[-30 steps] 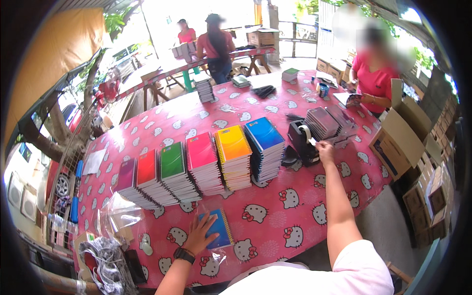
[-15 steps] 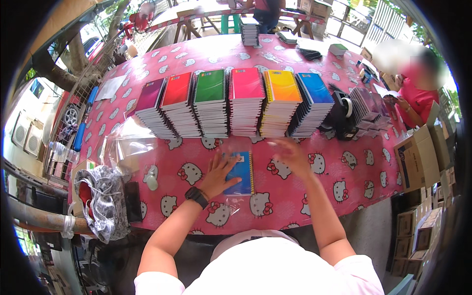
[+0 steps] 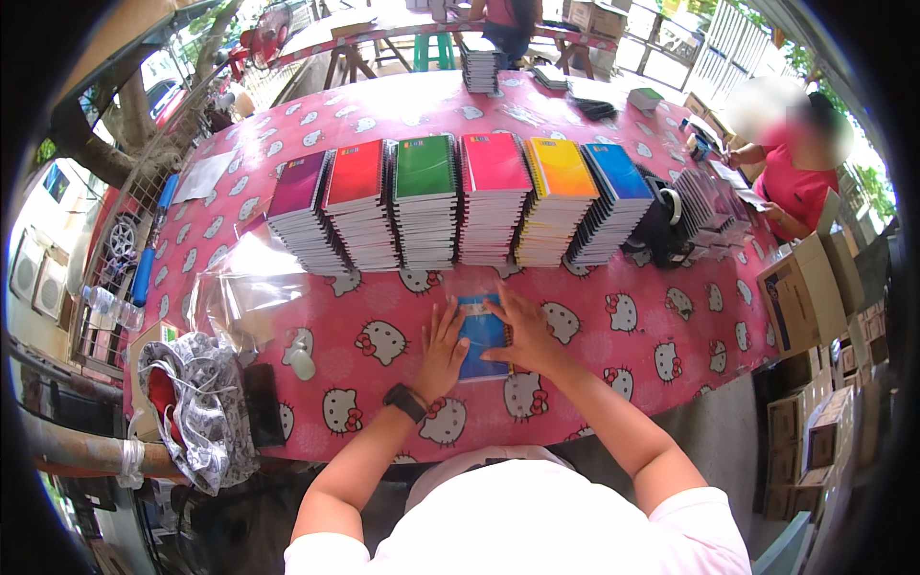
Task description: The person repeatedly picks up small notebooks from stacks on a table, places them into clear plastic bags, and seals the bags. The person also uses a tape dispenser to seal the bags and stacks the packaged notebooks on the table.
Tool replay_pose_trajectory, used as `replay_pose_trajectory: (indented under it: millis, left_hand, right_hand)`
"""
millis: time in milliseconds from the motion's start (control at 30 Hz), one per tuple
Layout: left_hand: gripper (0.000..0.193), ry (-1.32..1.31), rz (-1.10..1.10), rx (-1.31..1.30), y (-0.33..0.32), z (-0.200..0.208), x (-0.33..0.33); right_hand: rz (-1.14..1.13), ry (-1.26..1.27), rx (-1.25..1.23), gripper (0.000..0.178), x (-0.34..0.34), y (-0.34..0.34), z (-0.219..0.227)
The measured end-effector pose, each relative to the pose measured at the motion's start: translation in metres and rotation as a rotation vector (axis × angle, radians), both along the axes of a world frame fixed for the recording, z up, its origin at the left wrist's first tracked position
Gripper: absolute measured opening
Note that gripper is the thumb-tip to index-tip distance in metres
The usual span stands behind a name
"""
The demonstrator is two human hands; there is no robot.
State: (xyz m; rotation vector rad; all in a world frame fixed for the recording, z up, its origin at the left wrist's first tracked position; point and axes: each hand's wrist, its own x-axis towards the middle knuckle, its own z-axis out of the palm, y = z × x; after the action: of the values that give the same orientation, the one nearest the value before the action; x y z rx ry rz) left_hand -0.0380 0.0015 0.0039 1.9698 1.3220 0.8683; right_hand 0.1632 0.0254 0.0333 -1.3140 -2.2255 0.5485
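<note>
A blue spiral notebook lies flat on the table in front of me, in what looks like a clear plastic sleeve. My left hand rests along its left edge, fingers stretched out. Over its right side lies my right hand, thumb and fingers apart, fingertips at the cover's upper part. Behind the notebook stands a row of notebook stacks: purple, red, green, pink, yellow and blue.
Clear plastic bags lie at the left, near a pale rounded object and a patterned cloth bag. Right of the stacks are a black item and wrapped notebooks. Cardboard boxes and a person in pink are farther right.
My right hand has come down and left from above the table onto the notebook. My left hand has slid from the cover to its left edge.
</note>
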Motion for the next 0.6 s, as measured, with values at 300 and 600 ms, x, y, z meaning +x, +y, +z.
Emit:
replay_pose_trajectory:
  millis: [300, 600]
  left_hand:
    - [0.054, 0.368, -0.12, 0.026, 0.009, 0.017, -0.002]
    - [0.067, 0.492, -0.172, -0.042, 0.025, 0.047, -0.008]
  right_hand:
    - [-0.031, -0.022, -0.034, 0.125, -0.012, 0.001, -0.003]
    - [-0.13, 0.7, -0.349, 0.06, 0.011, 0.01, 0.044]
